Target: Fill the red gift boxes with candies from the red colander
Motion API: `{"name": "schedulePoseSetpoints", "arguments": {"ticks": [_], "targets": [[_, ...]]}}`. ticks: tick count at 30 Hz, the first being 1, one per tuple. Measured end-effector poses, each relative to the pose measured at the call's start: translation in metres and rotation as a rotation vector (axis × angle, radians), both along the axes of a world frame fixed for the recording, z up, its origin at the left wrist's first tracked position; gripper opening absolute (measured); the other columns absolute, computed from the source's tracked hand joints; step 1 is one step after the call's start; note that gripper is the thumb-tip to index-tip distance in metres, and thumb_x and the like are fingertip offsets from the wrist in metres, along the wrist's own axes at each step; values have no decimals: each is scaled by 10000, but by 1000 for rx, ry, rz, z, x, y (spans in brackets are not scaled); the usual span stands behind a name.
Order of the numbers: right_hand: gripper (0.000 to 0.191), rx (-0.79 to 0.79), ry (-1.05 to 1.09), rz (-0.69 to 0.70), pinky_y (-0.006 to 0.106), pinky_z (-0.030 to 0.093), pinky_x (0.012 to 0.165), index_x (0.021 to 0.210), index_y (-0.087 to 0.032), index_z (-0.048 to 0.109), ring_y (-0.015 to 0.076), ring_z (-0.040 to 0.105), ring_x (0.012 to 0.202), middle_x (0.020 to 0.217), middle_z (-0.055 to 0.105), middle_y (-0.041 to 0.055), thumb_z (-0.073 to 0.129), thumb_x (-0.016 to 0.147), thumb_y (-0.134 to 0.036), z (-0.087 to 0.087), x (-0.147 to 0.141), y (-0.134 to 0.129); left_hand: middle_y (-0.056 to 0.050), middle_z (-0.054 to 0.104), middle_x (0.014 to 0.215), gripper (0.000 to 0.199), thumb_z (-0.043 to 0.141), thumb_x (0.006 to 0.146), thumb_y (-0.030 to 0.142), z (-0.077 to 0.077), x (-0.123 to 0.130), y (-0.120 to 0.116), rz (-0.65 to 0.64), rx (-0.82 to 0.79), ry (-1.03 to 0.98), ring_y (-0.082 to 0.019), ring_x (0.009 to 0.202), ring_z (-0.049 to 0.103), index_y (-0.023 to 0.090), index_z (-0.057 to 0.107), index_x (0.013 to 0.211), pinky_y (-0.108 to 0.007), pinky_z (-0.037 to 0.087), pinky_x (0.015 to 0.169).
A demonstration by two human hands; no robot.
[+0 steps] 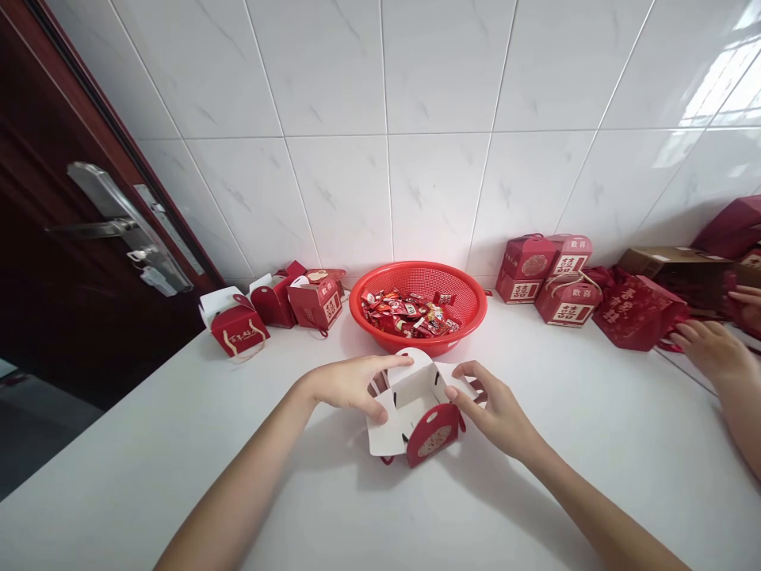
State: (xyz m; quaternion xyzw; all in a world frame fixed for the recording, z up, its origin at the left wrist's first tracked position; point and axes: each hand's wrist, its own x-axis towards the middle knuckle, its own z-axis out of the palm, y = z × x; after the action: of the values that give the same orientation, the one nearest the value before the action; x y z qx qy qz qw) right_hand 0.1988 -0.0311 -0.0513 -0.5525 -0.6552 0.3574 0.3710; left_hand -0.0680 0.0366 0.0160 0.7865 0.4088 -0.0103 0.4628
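An opened red gift box (433, 434) with a white inside stands on the white table (333, 507), its flaps spread and nothing seen inside. My left hand (357, 387) grips the box's left flap, thumb on the white inner face and index finger reaching over the back flap. At the right flap, my right hand (484, 400) has its fingers and thumb closed on the edge. Just behind the box sits a red plastic basket (419, 274) holding many red-wrapped candies (410, 312).
Red boxes (241, 327) stand at the back left, near a dark door with a metal handle (112, 226). More red boxes (571, 301) are stacked back right. Another person's hand (717, 353) touches a dark red box (639, 312) near a brown carton (671, 258). A tiled wall runs behind.
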Motion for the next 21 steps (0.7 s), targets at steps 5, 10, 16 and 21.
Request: {"name": "schedulePoseSetpoints", "arguments": {"ticks": [5, 10, 16, 21], "targets": [[602, -87, -10, 268, 464, 469, 1023, 1273, -277, 530, 283, 599, 1159, 1279, 651, 66, 676, 814, -639, 13, 17, 0, -30, 677, 1308, 886, 750, 685, 271, 7, 4, -10, -67, 68, 7, -275, 1085, 668, 291, 438, 1515, -286, 527, 827], [810, -121, -26, 404, 485, 429, 1101, 1451, -312, 448, 319, 555, 1281, 1450, 559, 73, 785, 755, -552, 12, 32, 9, -37, 701, 1274, 912, 752, 700, 356, 13, 6, -15, 6, 128, 101, -271, 1075, 669, 268, 409, 1541, -289, 519, 843], [822, -73, -1, 246, 463, 526, 1005, 1469, -281, 419, 287, 641, 1144, 1433, 555, 117, 754, 780, -579, 1, 25, 12, -57, 605, 1440, 959, 756, 709, 388, 13, -1, -10, 83, 161, 116, -292, 1155, 642, 282, 357, 1575, -305, 503, 917], [776, 56, -54, 214, 474, 554, 949, 1457, -290, 429, 286, 668, 1089, 1390, 584, 122, 742, 805, -571, 4, 23, 10, -67, 695, 1263, 887, 741, 742, 387, 13, -7, -8, 99, 199, 151, -292, 1140, 635, 267, 403, 1554, -313, 493, 914]]}}
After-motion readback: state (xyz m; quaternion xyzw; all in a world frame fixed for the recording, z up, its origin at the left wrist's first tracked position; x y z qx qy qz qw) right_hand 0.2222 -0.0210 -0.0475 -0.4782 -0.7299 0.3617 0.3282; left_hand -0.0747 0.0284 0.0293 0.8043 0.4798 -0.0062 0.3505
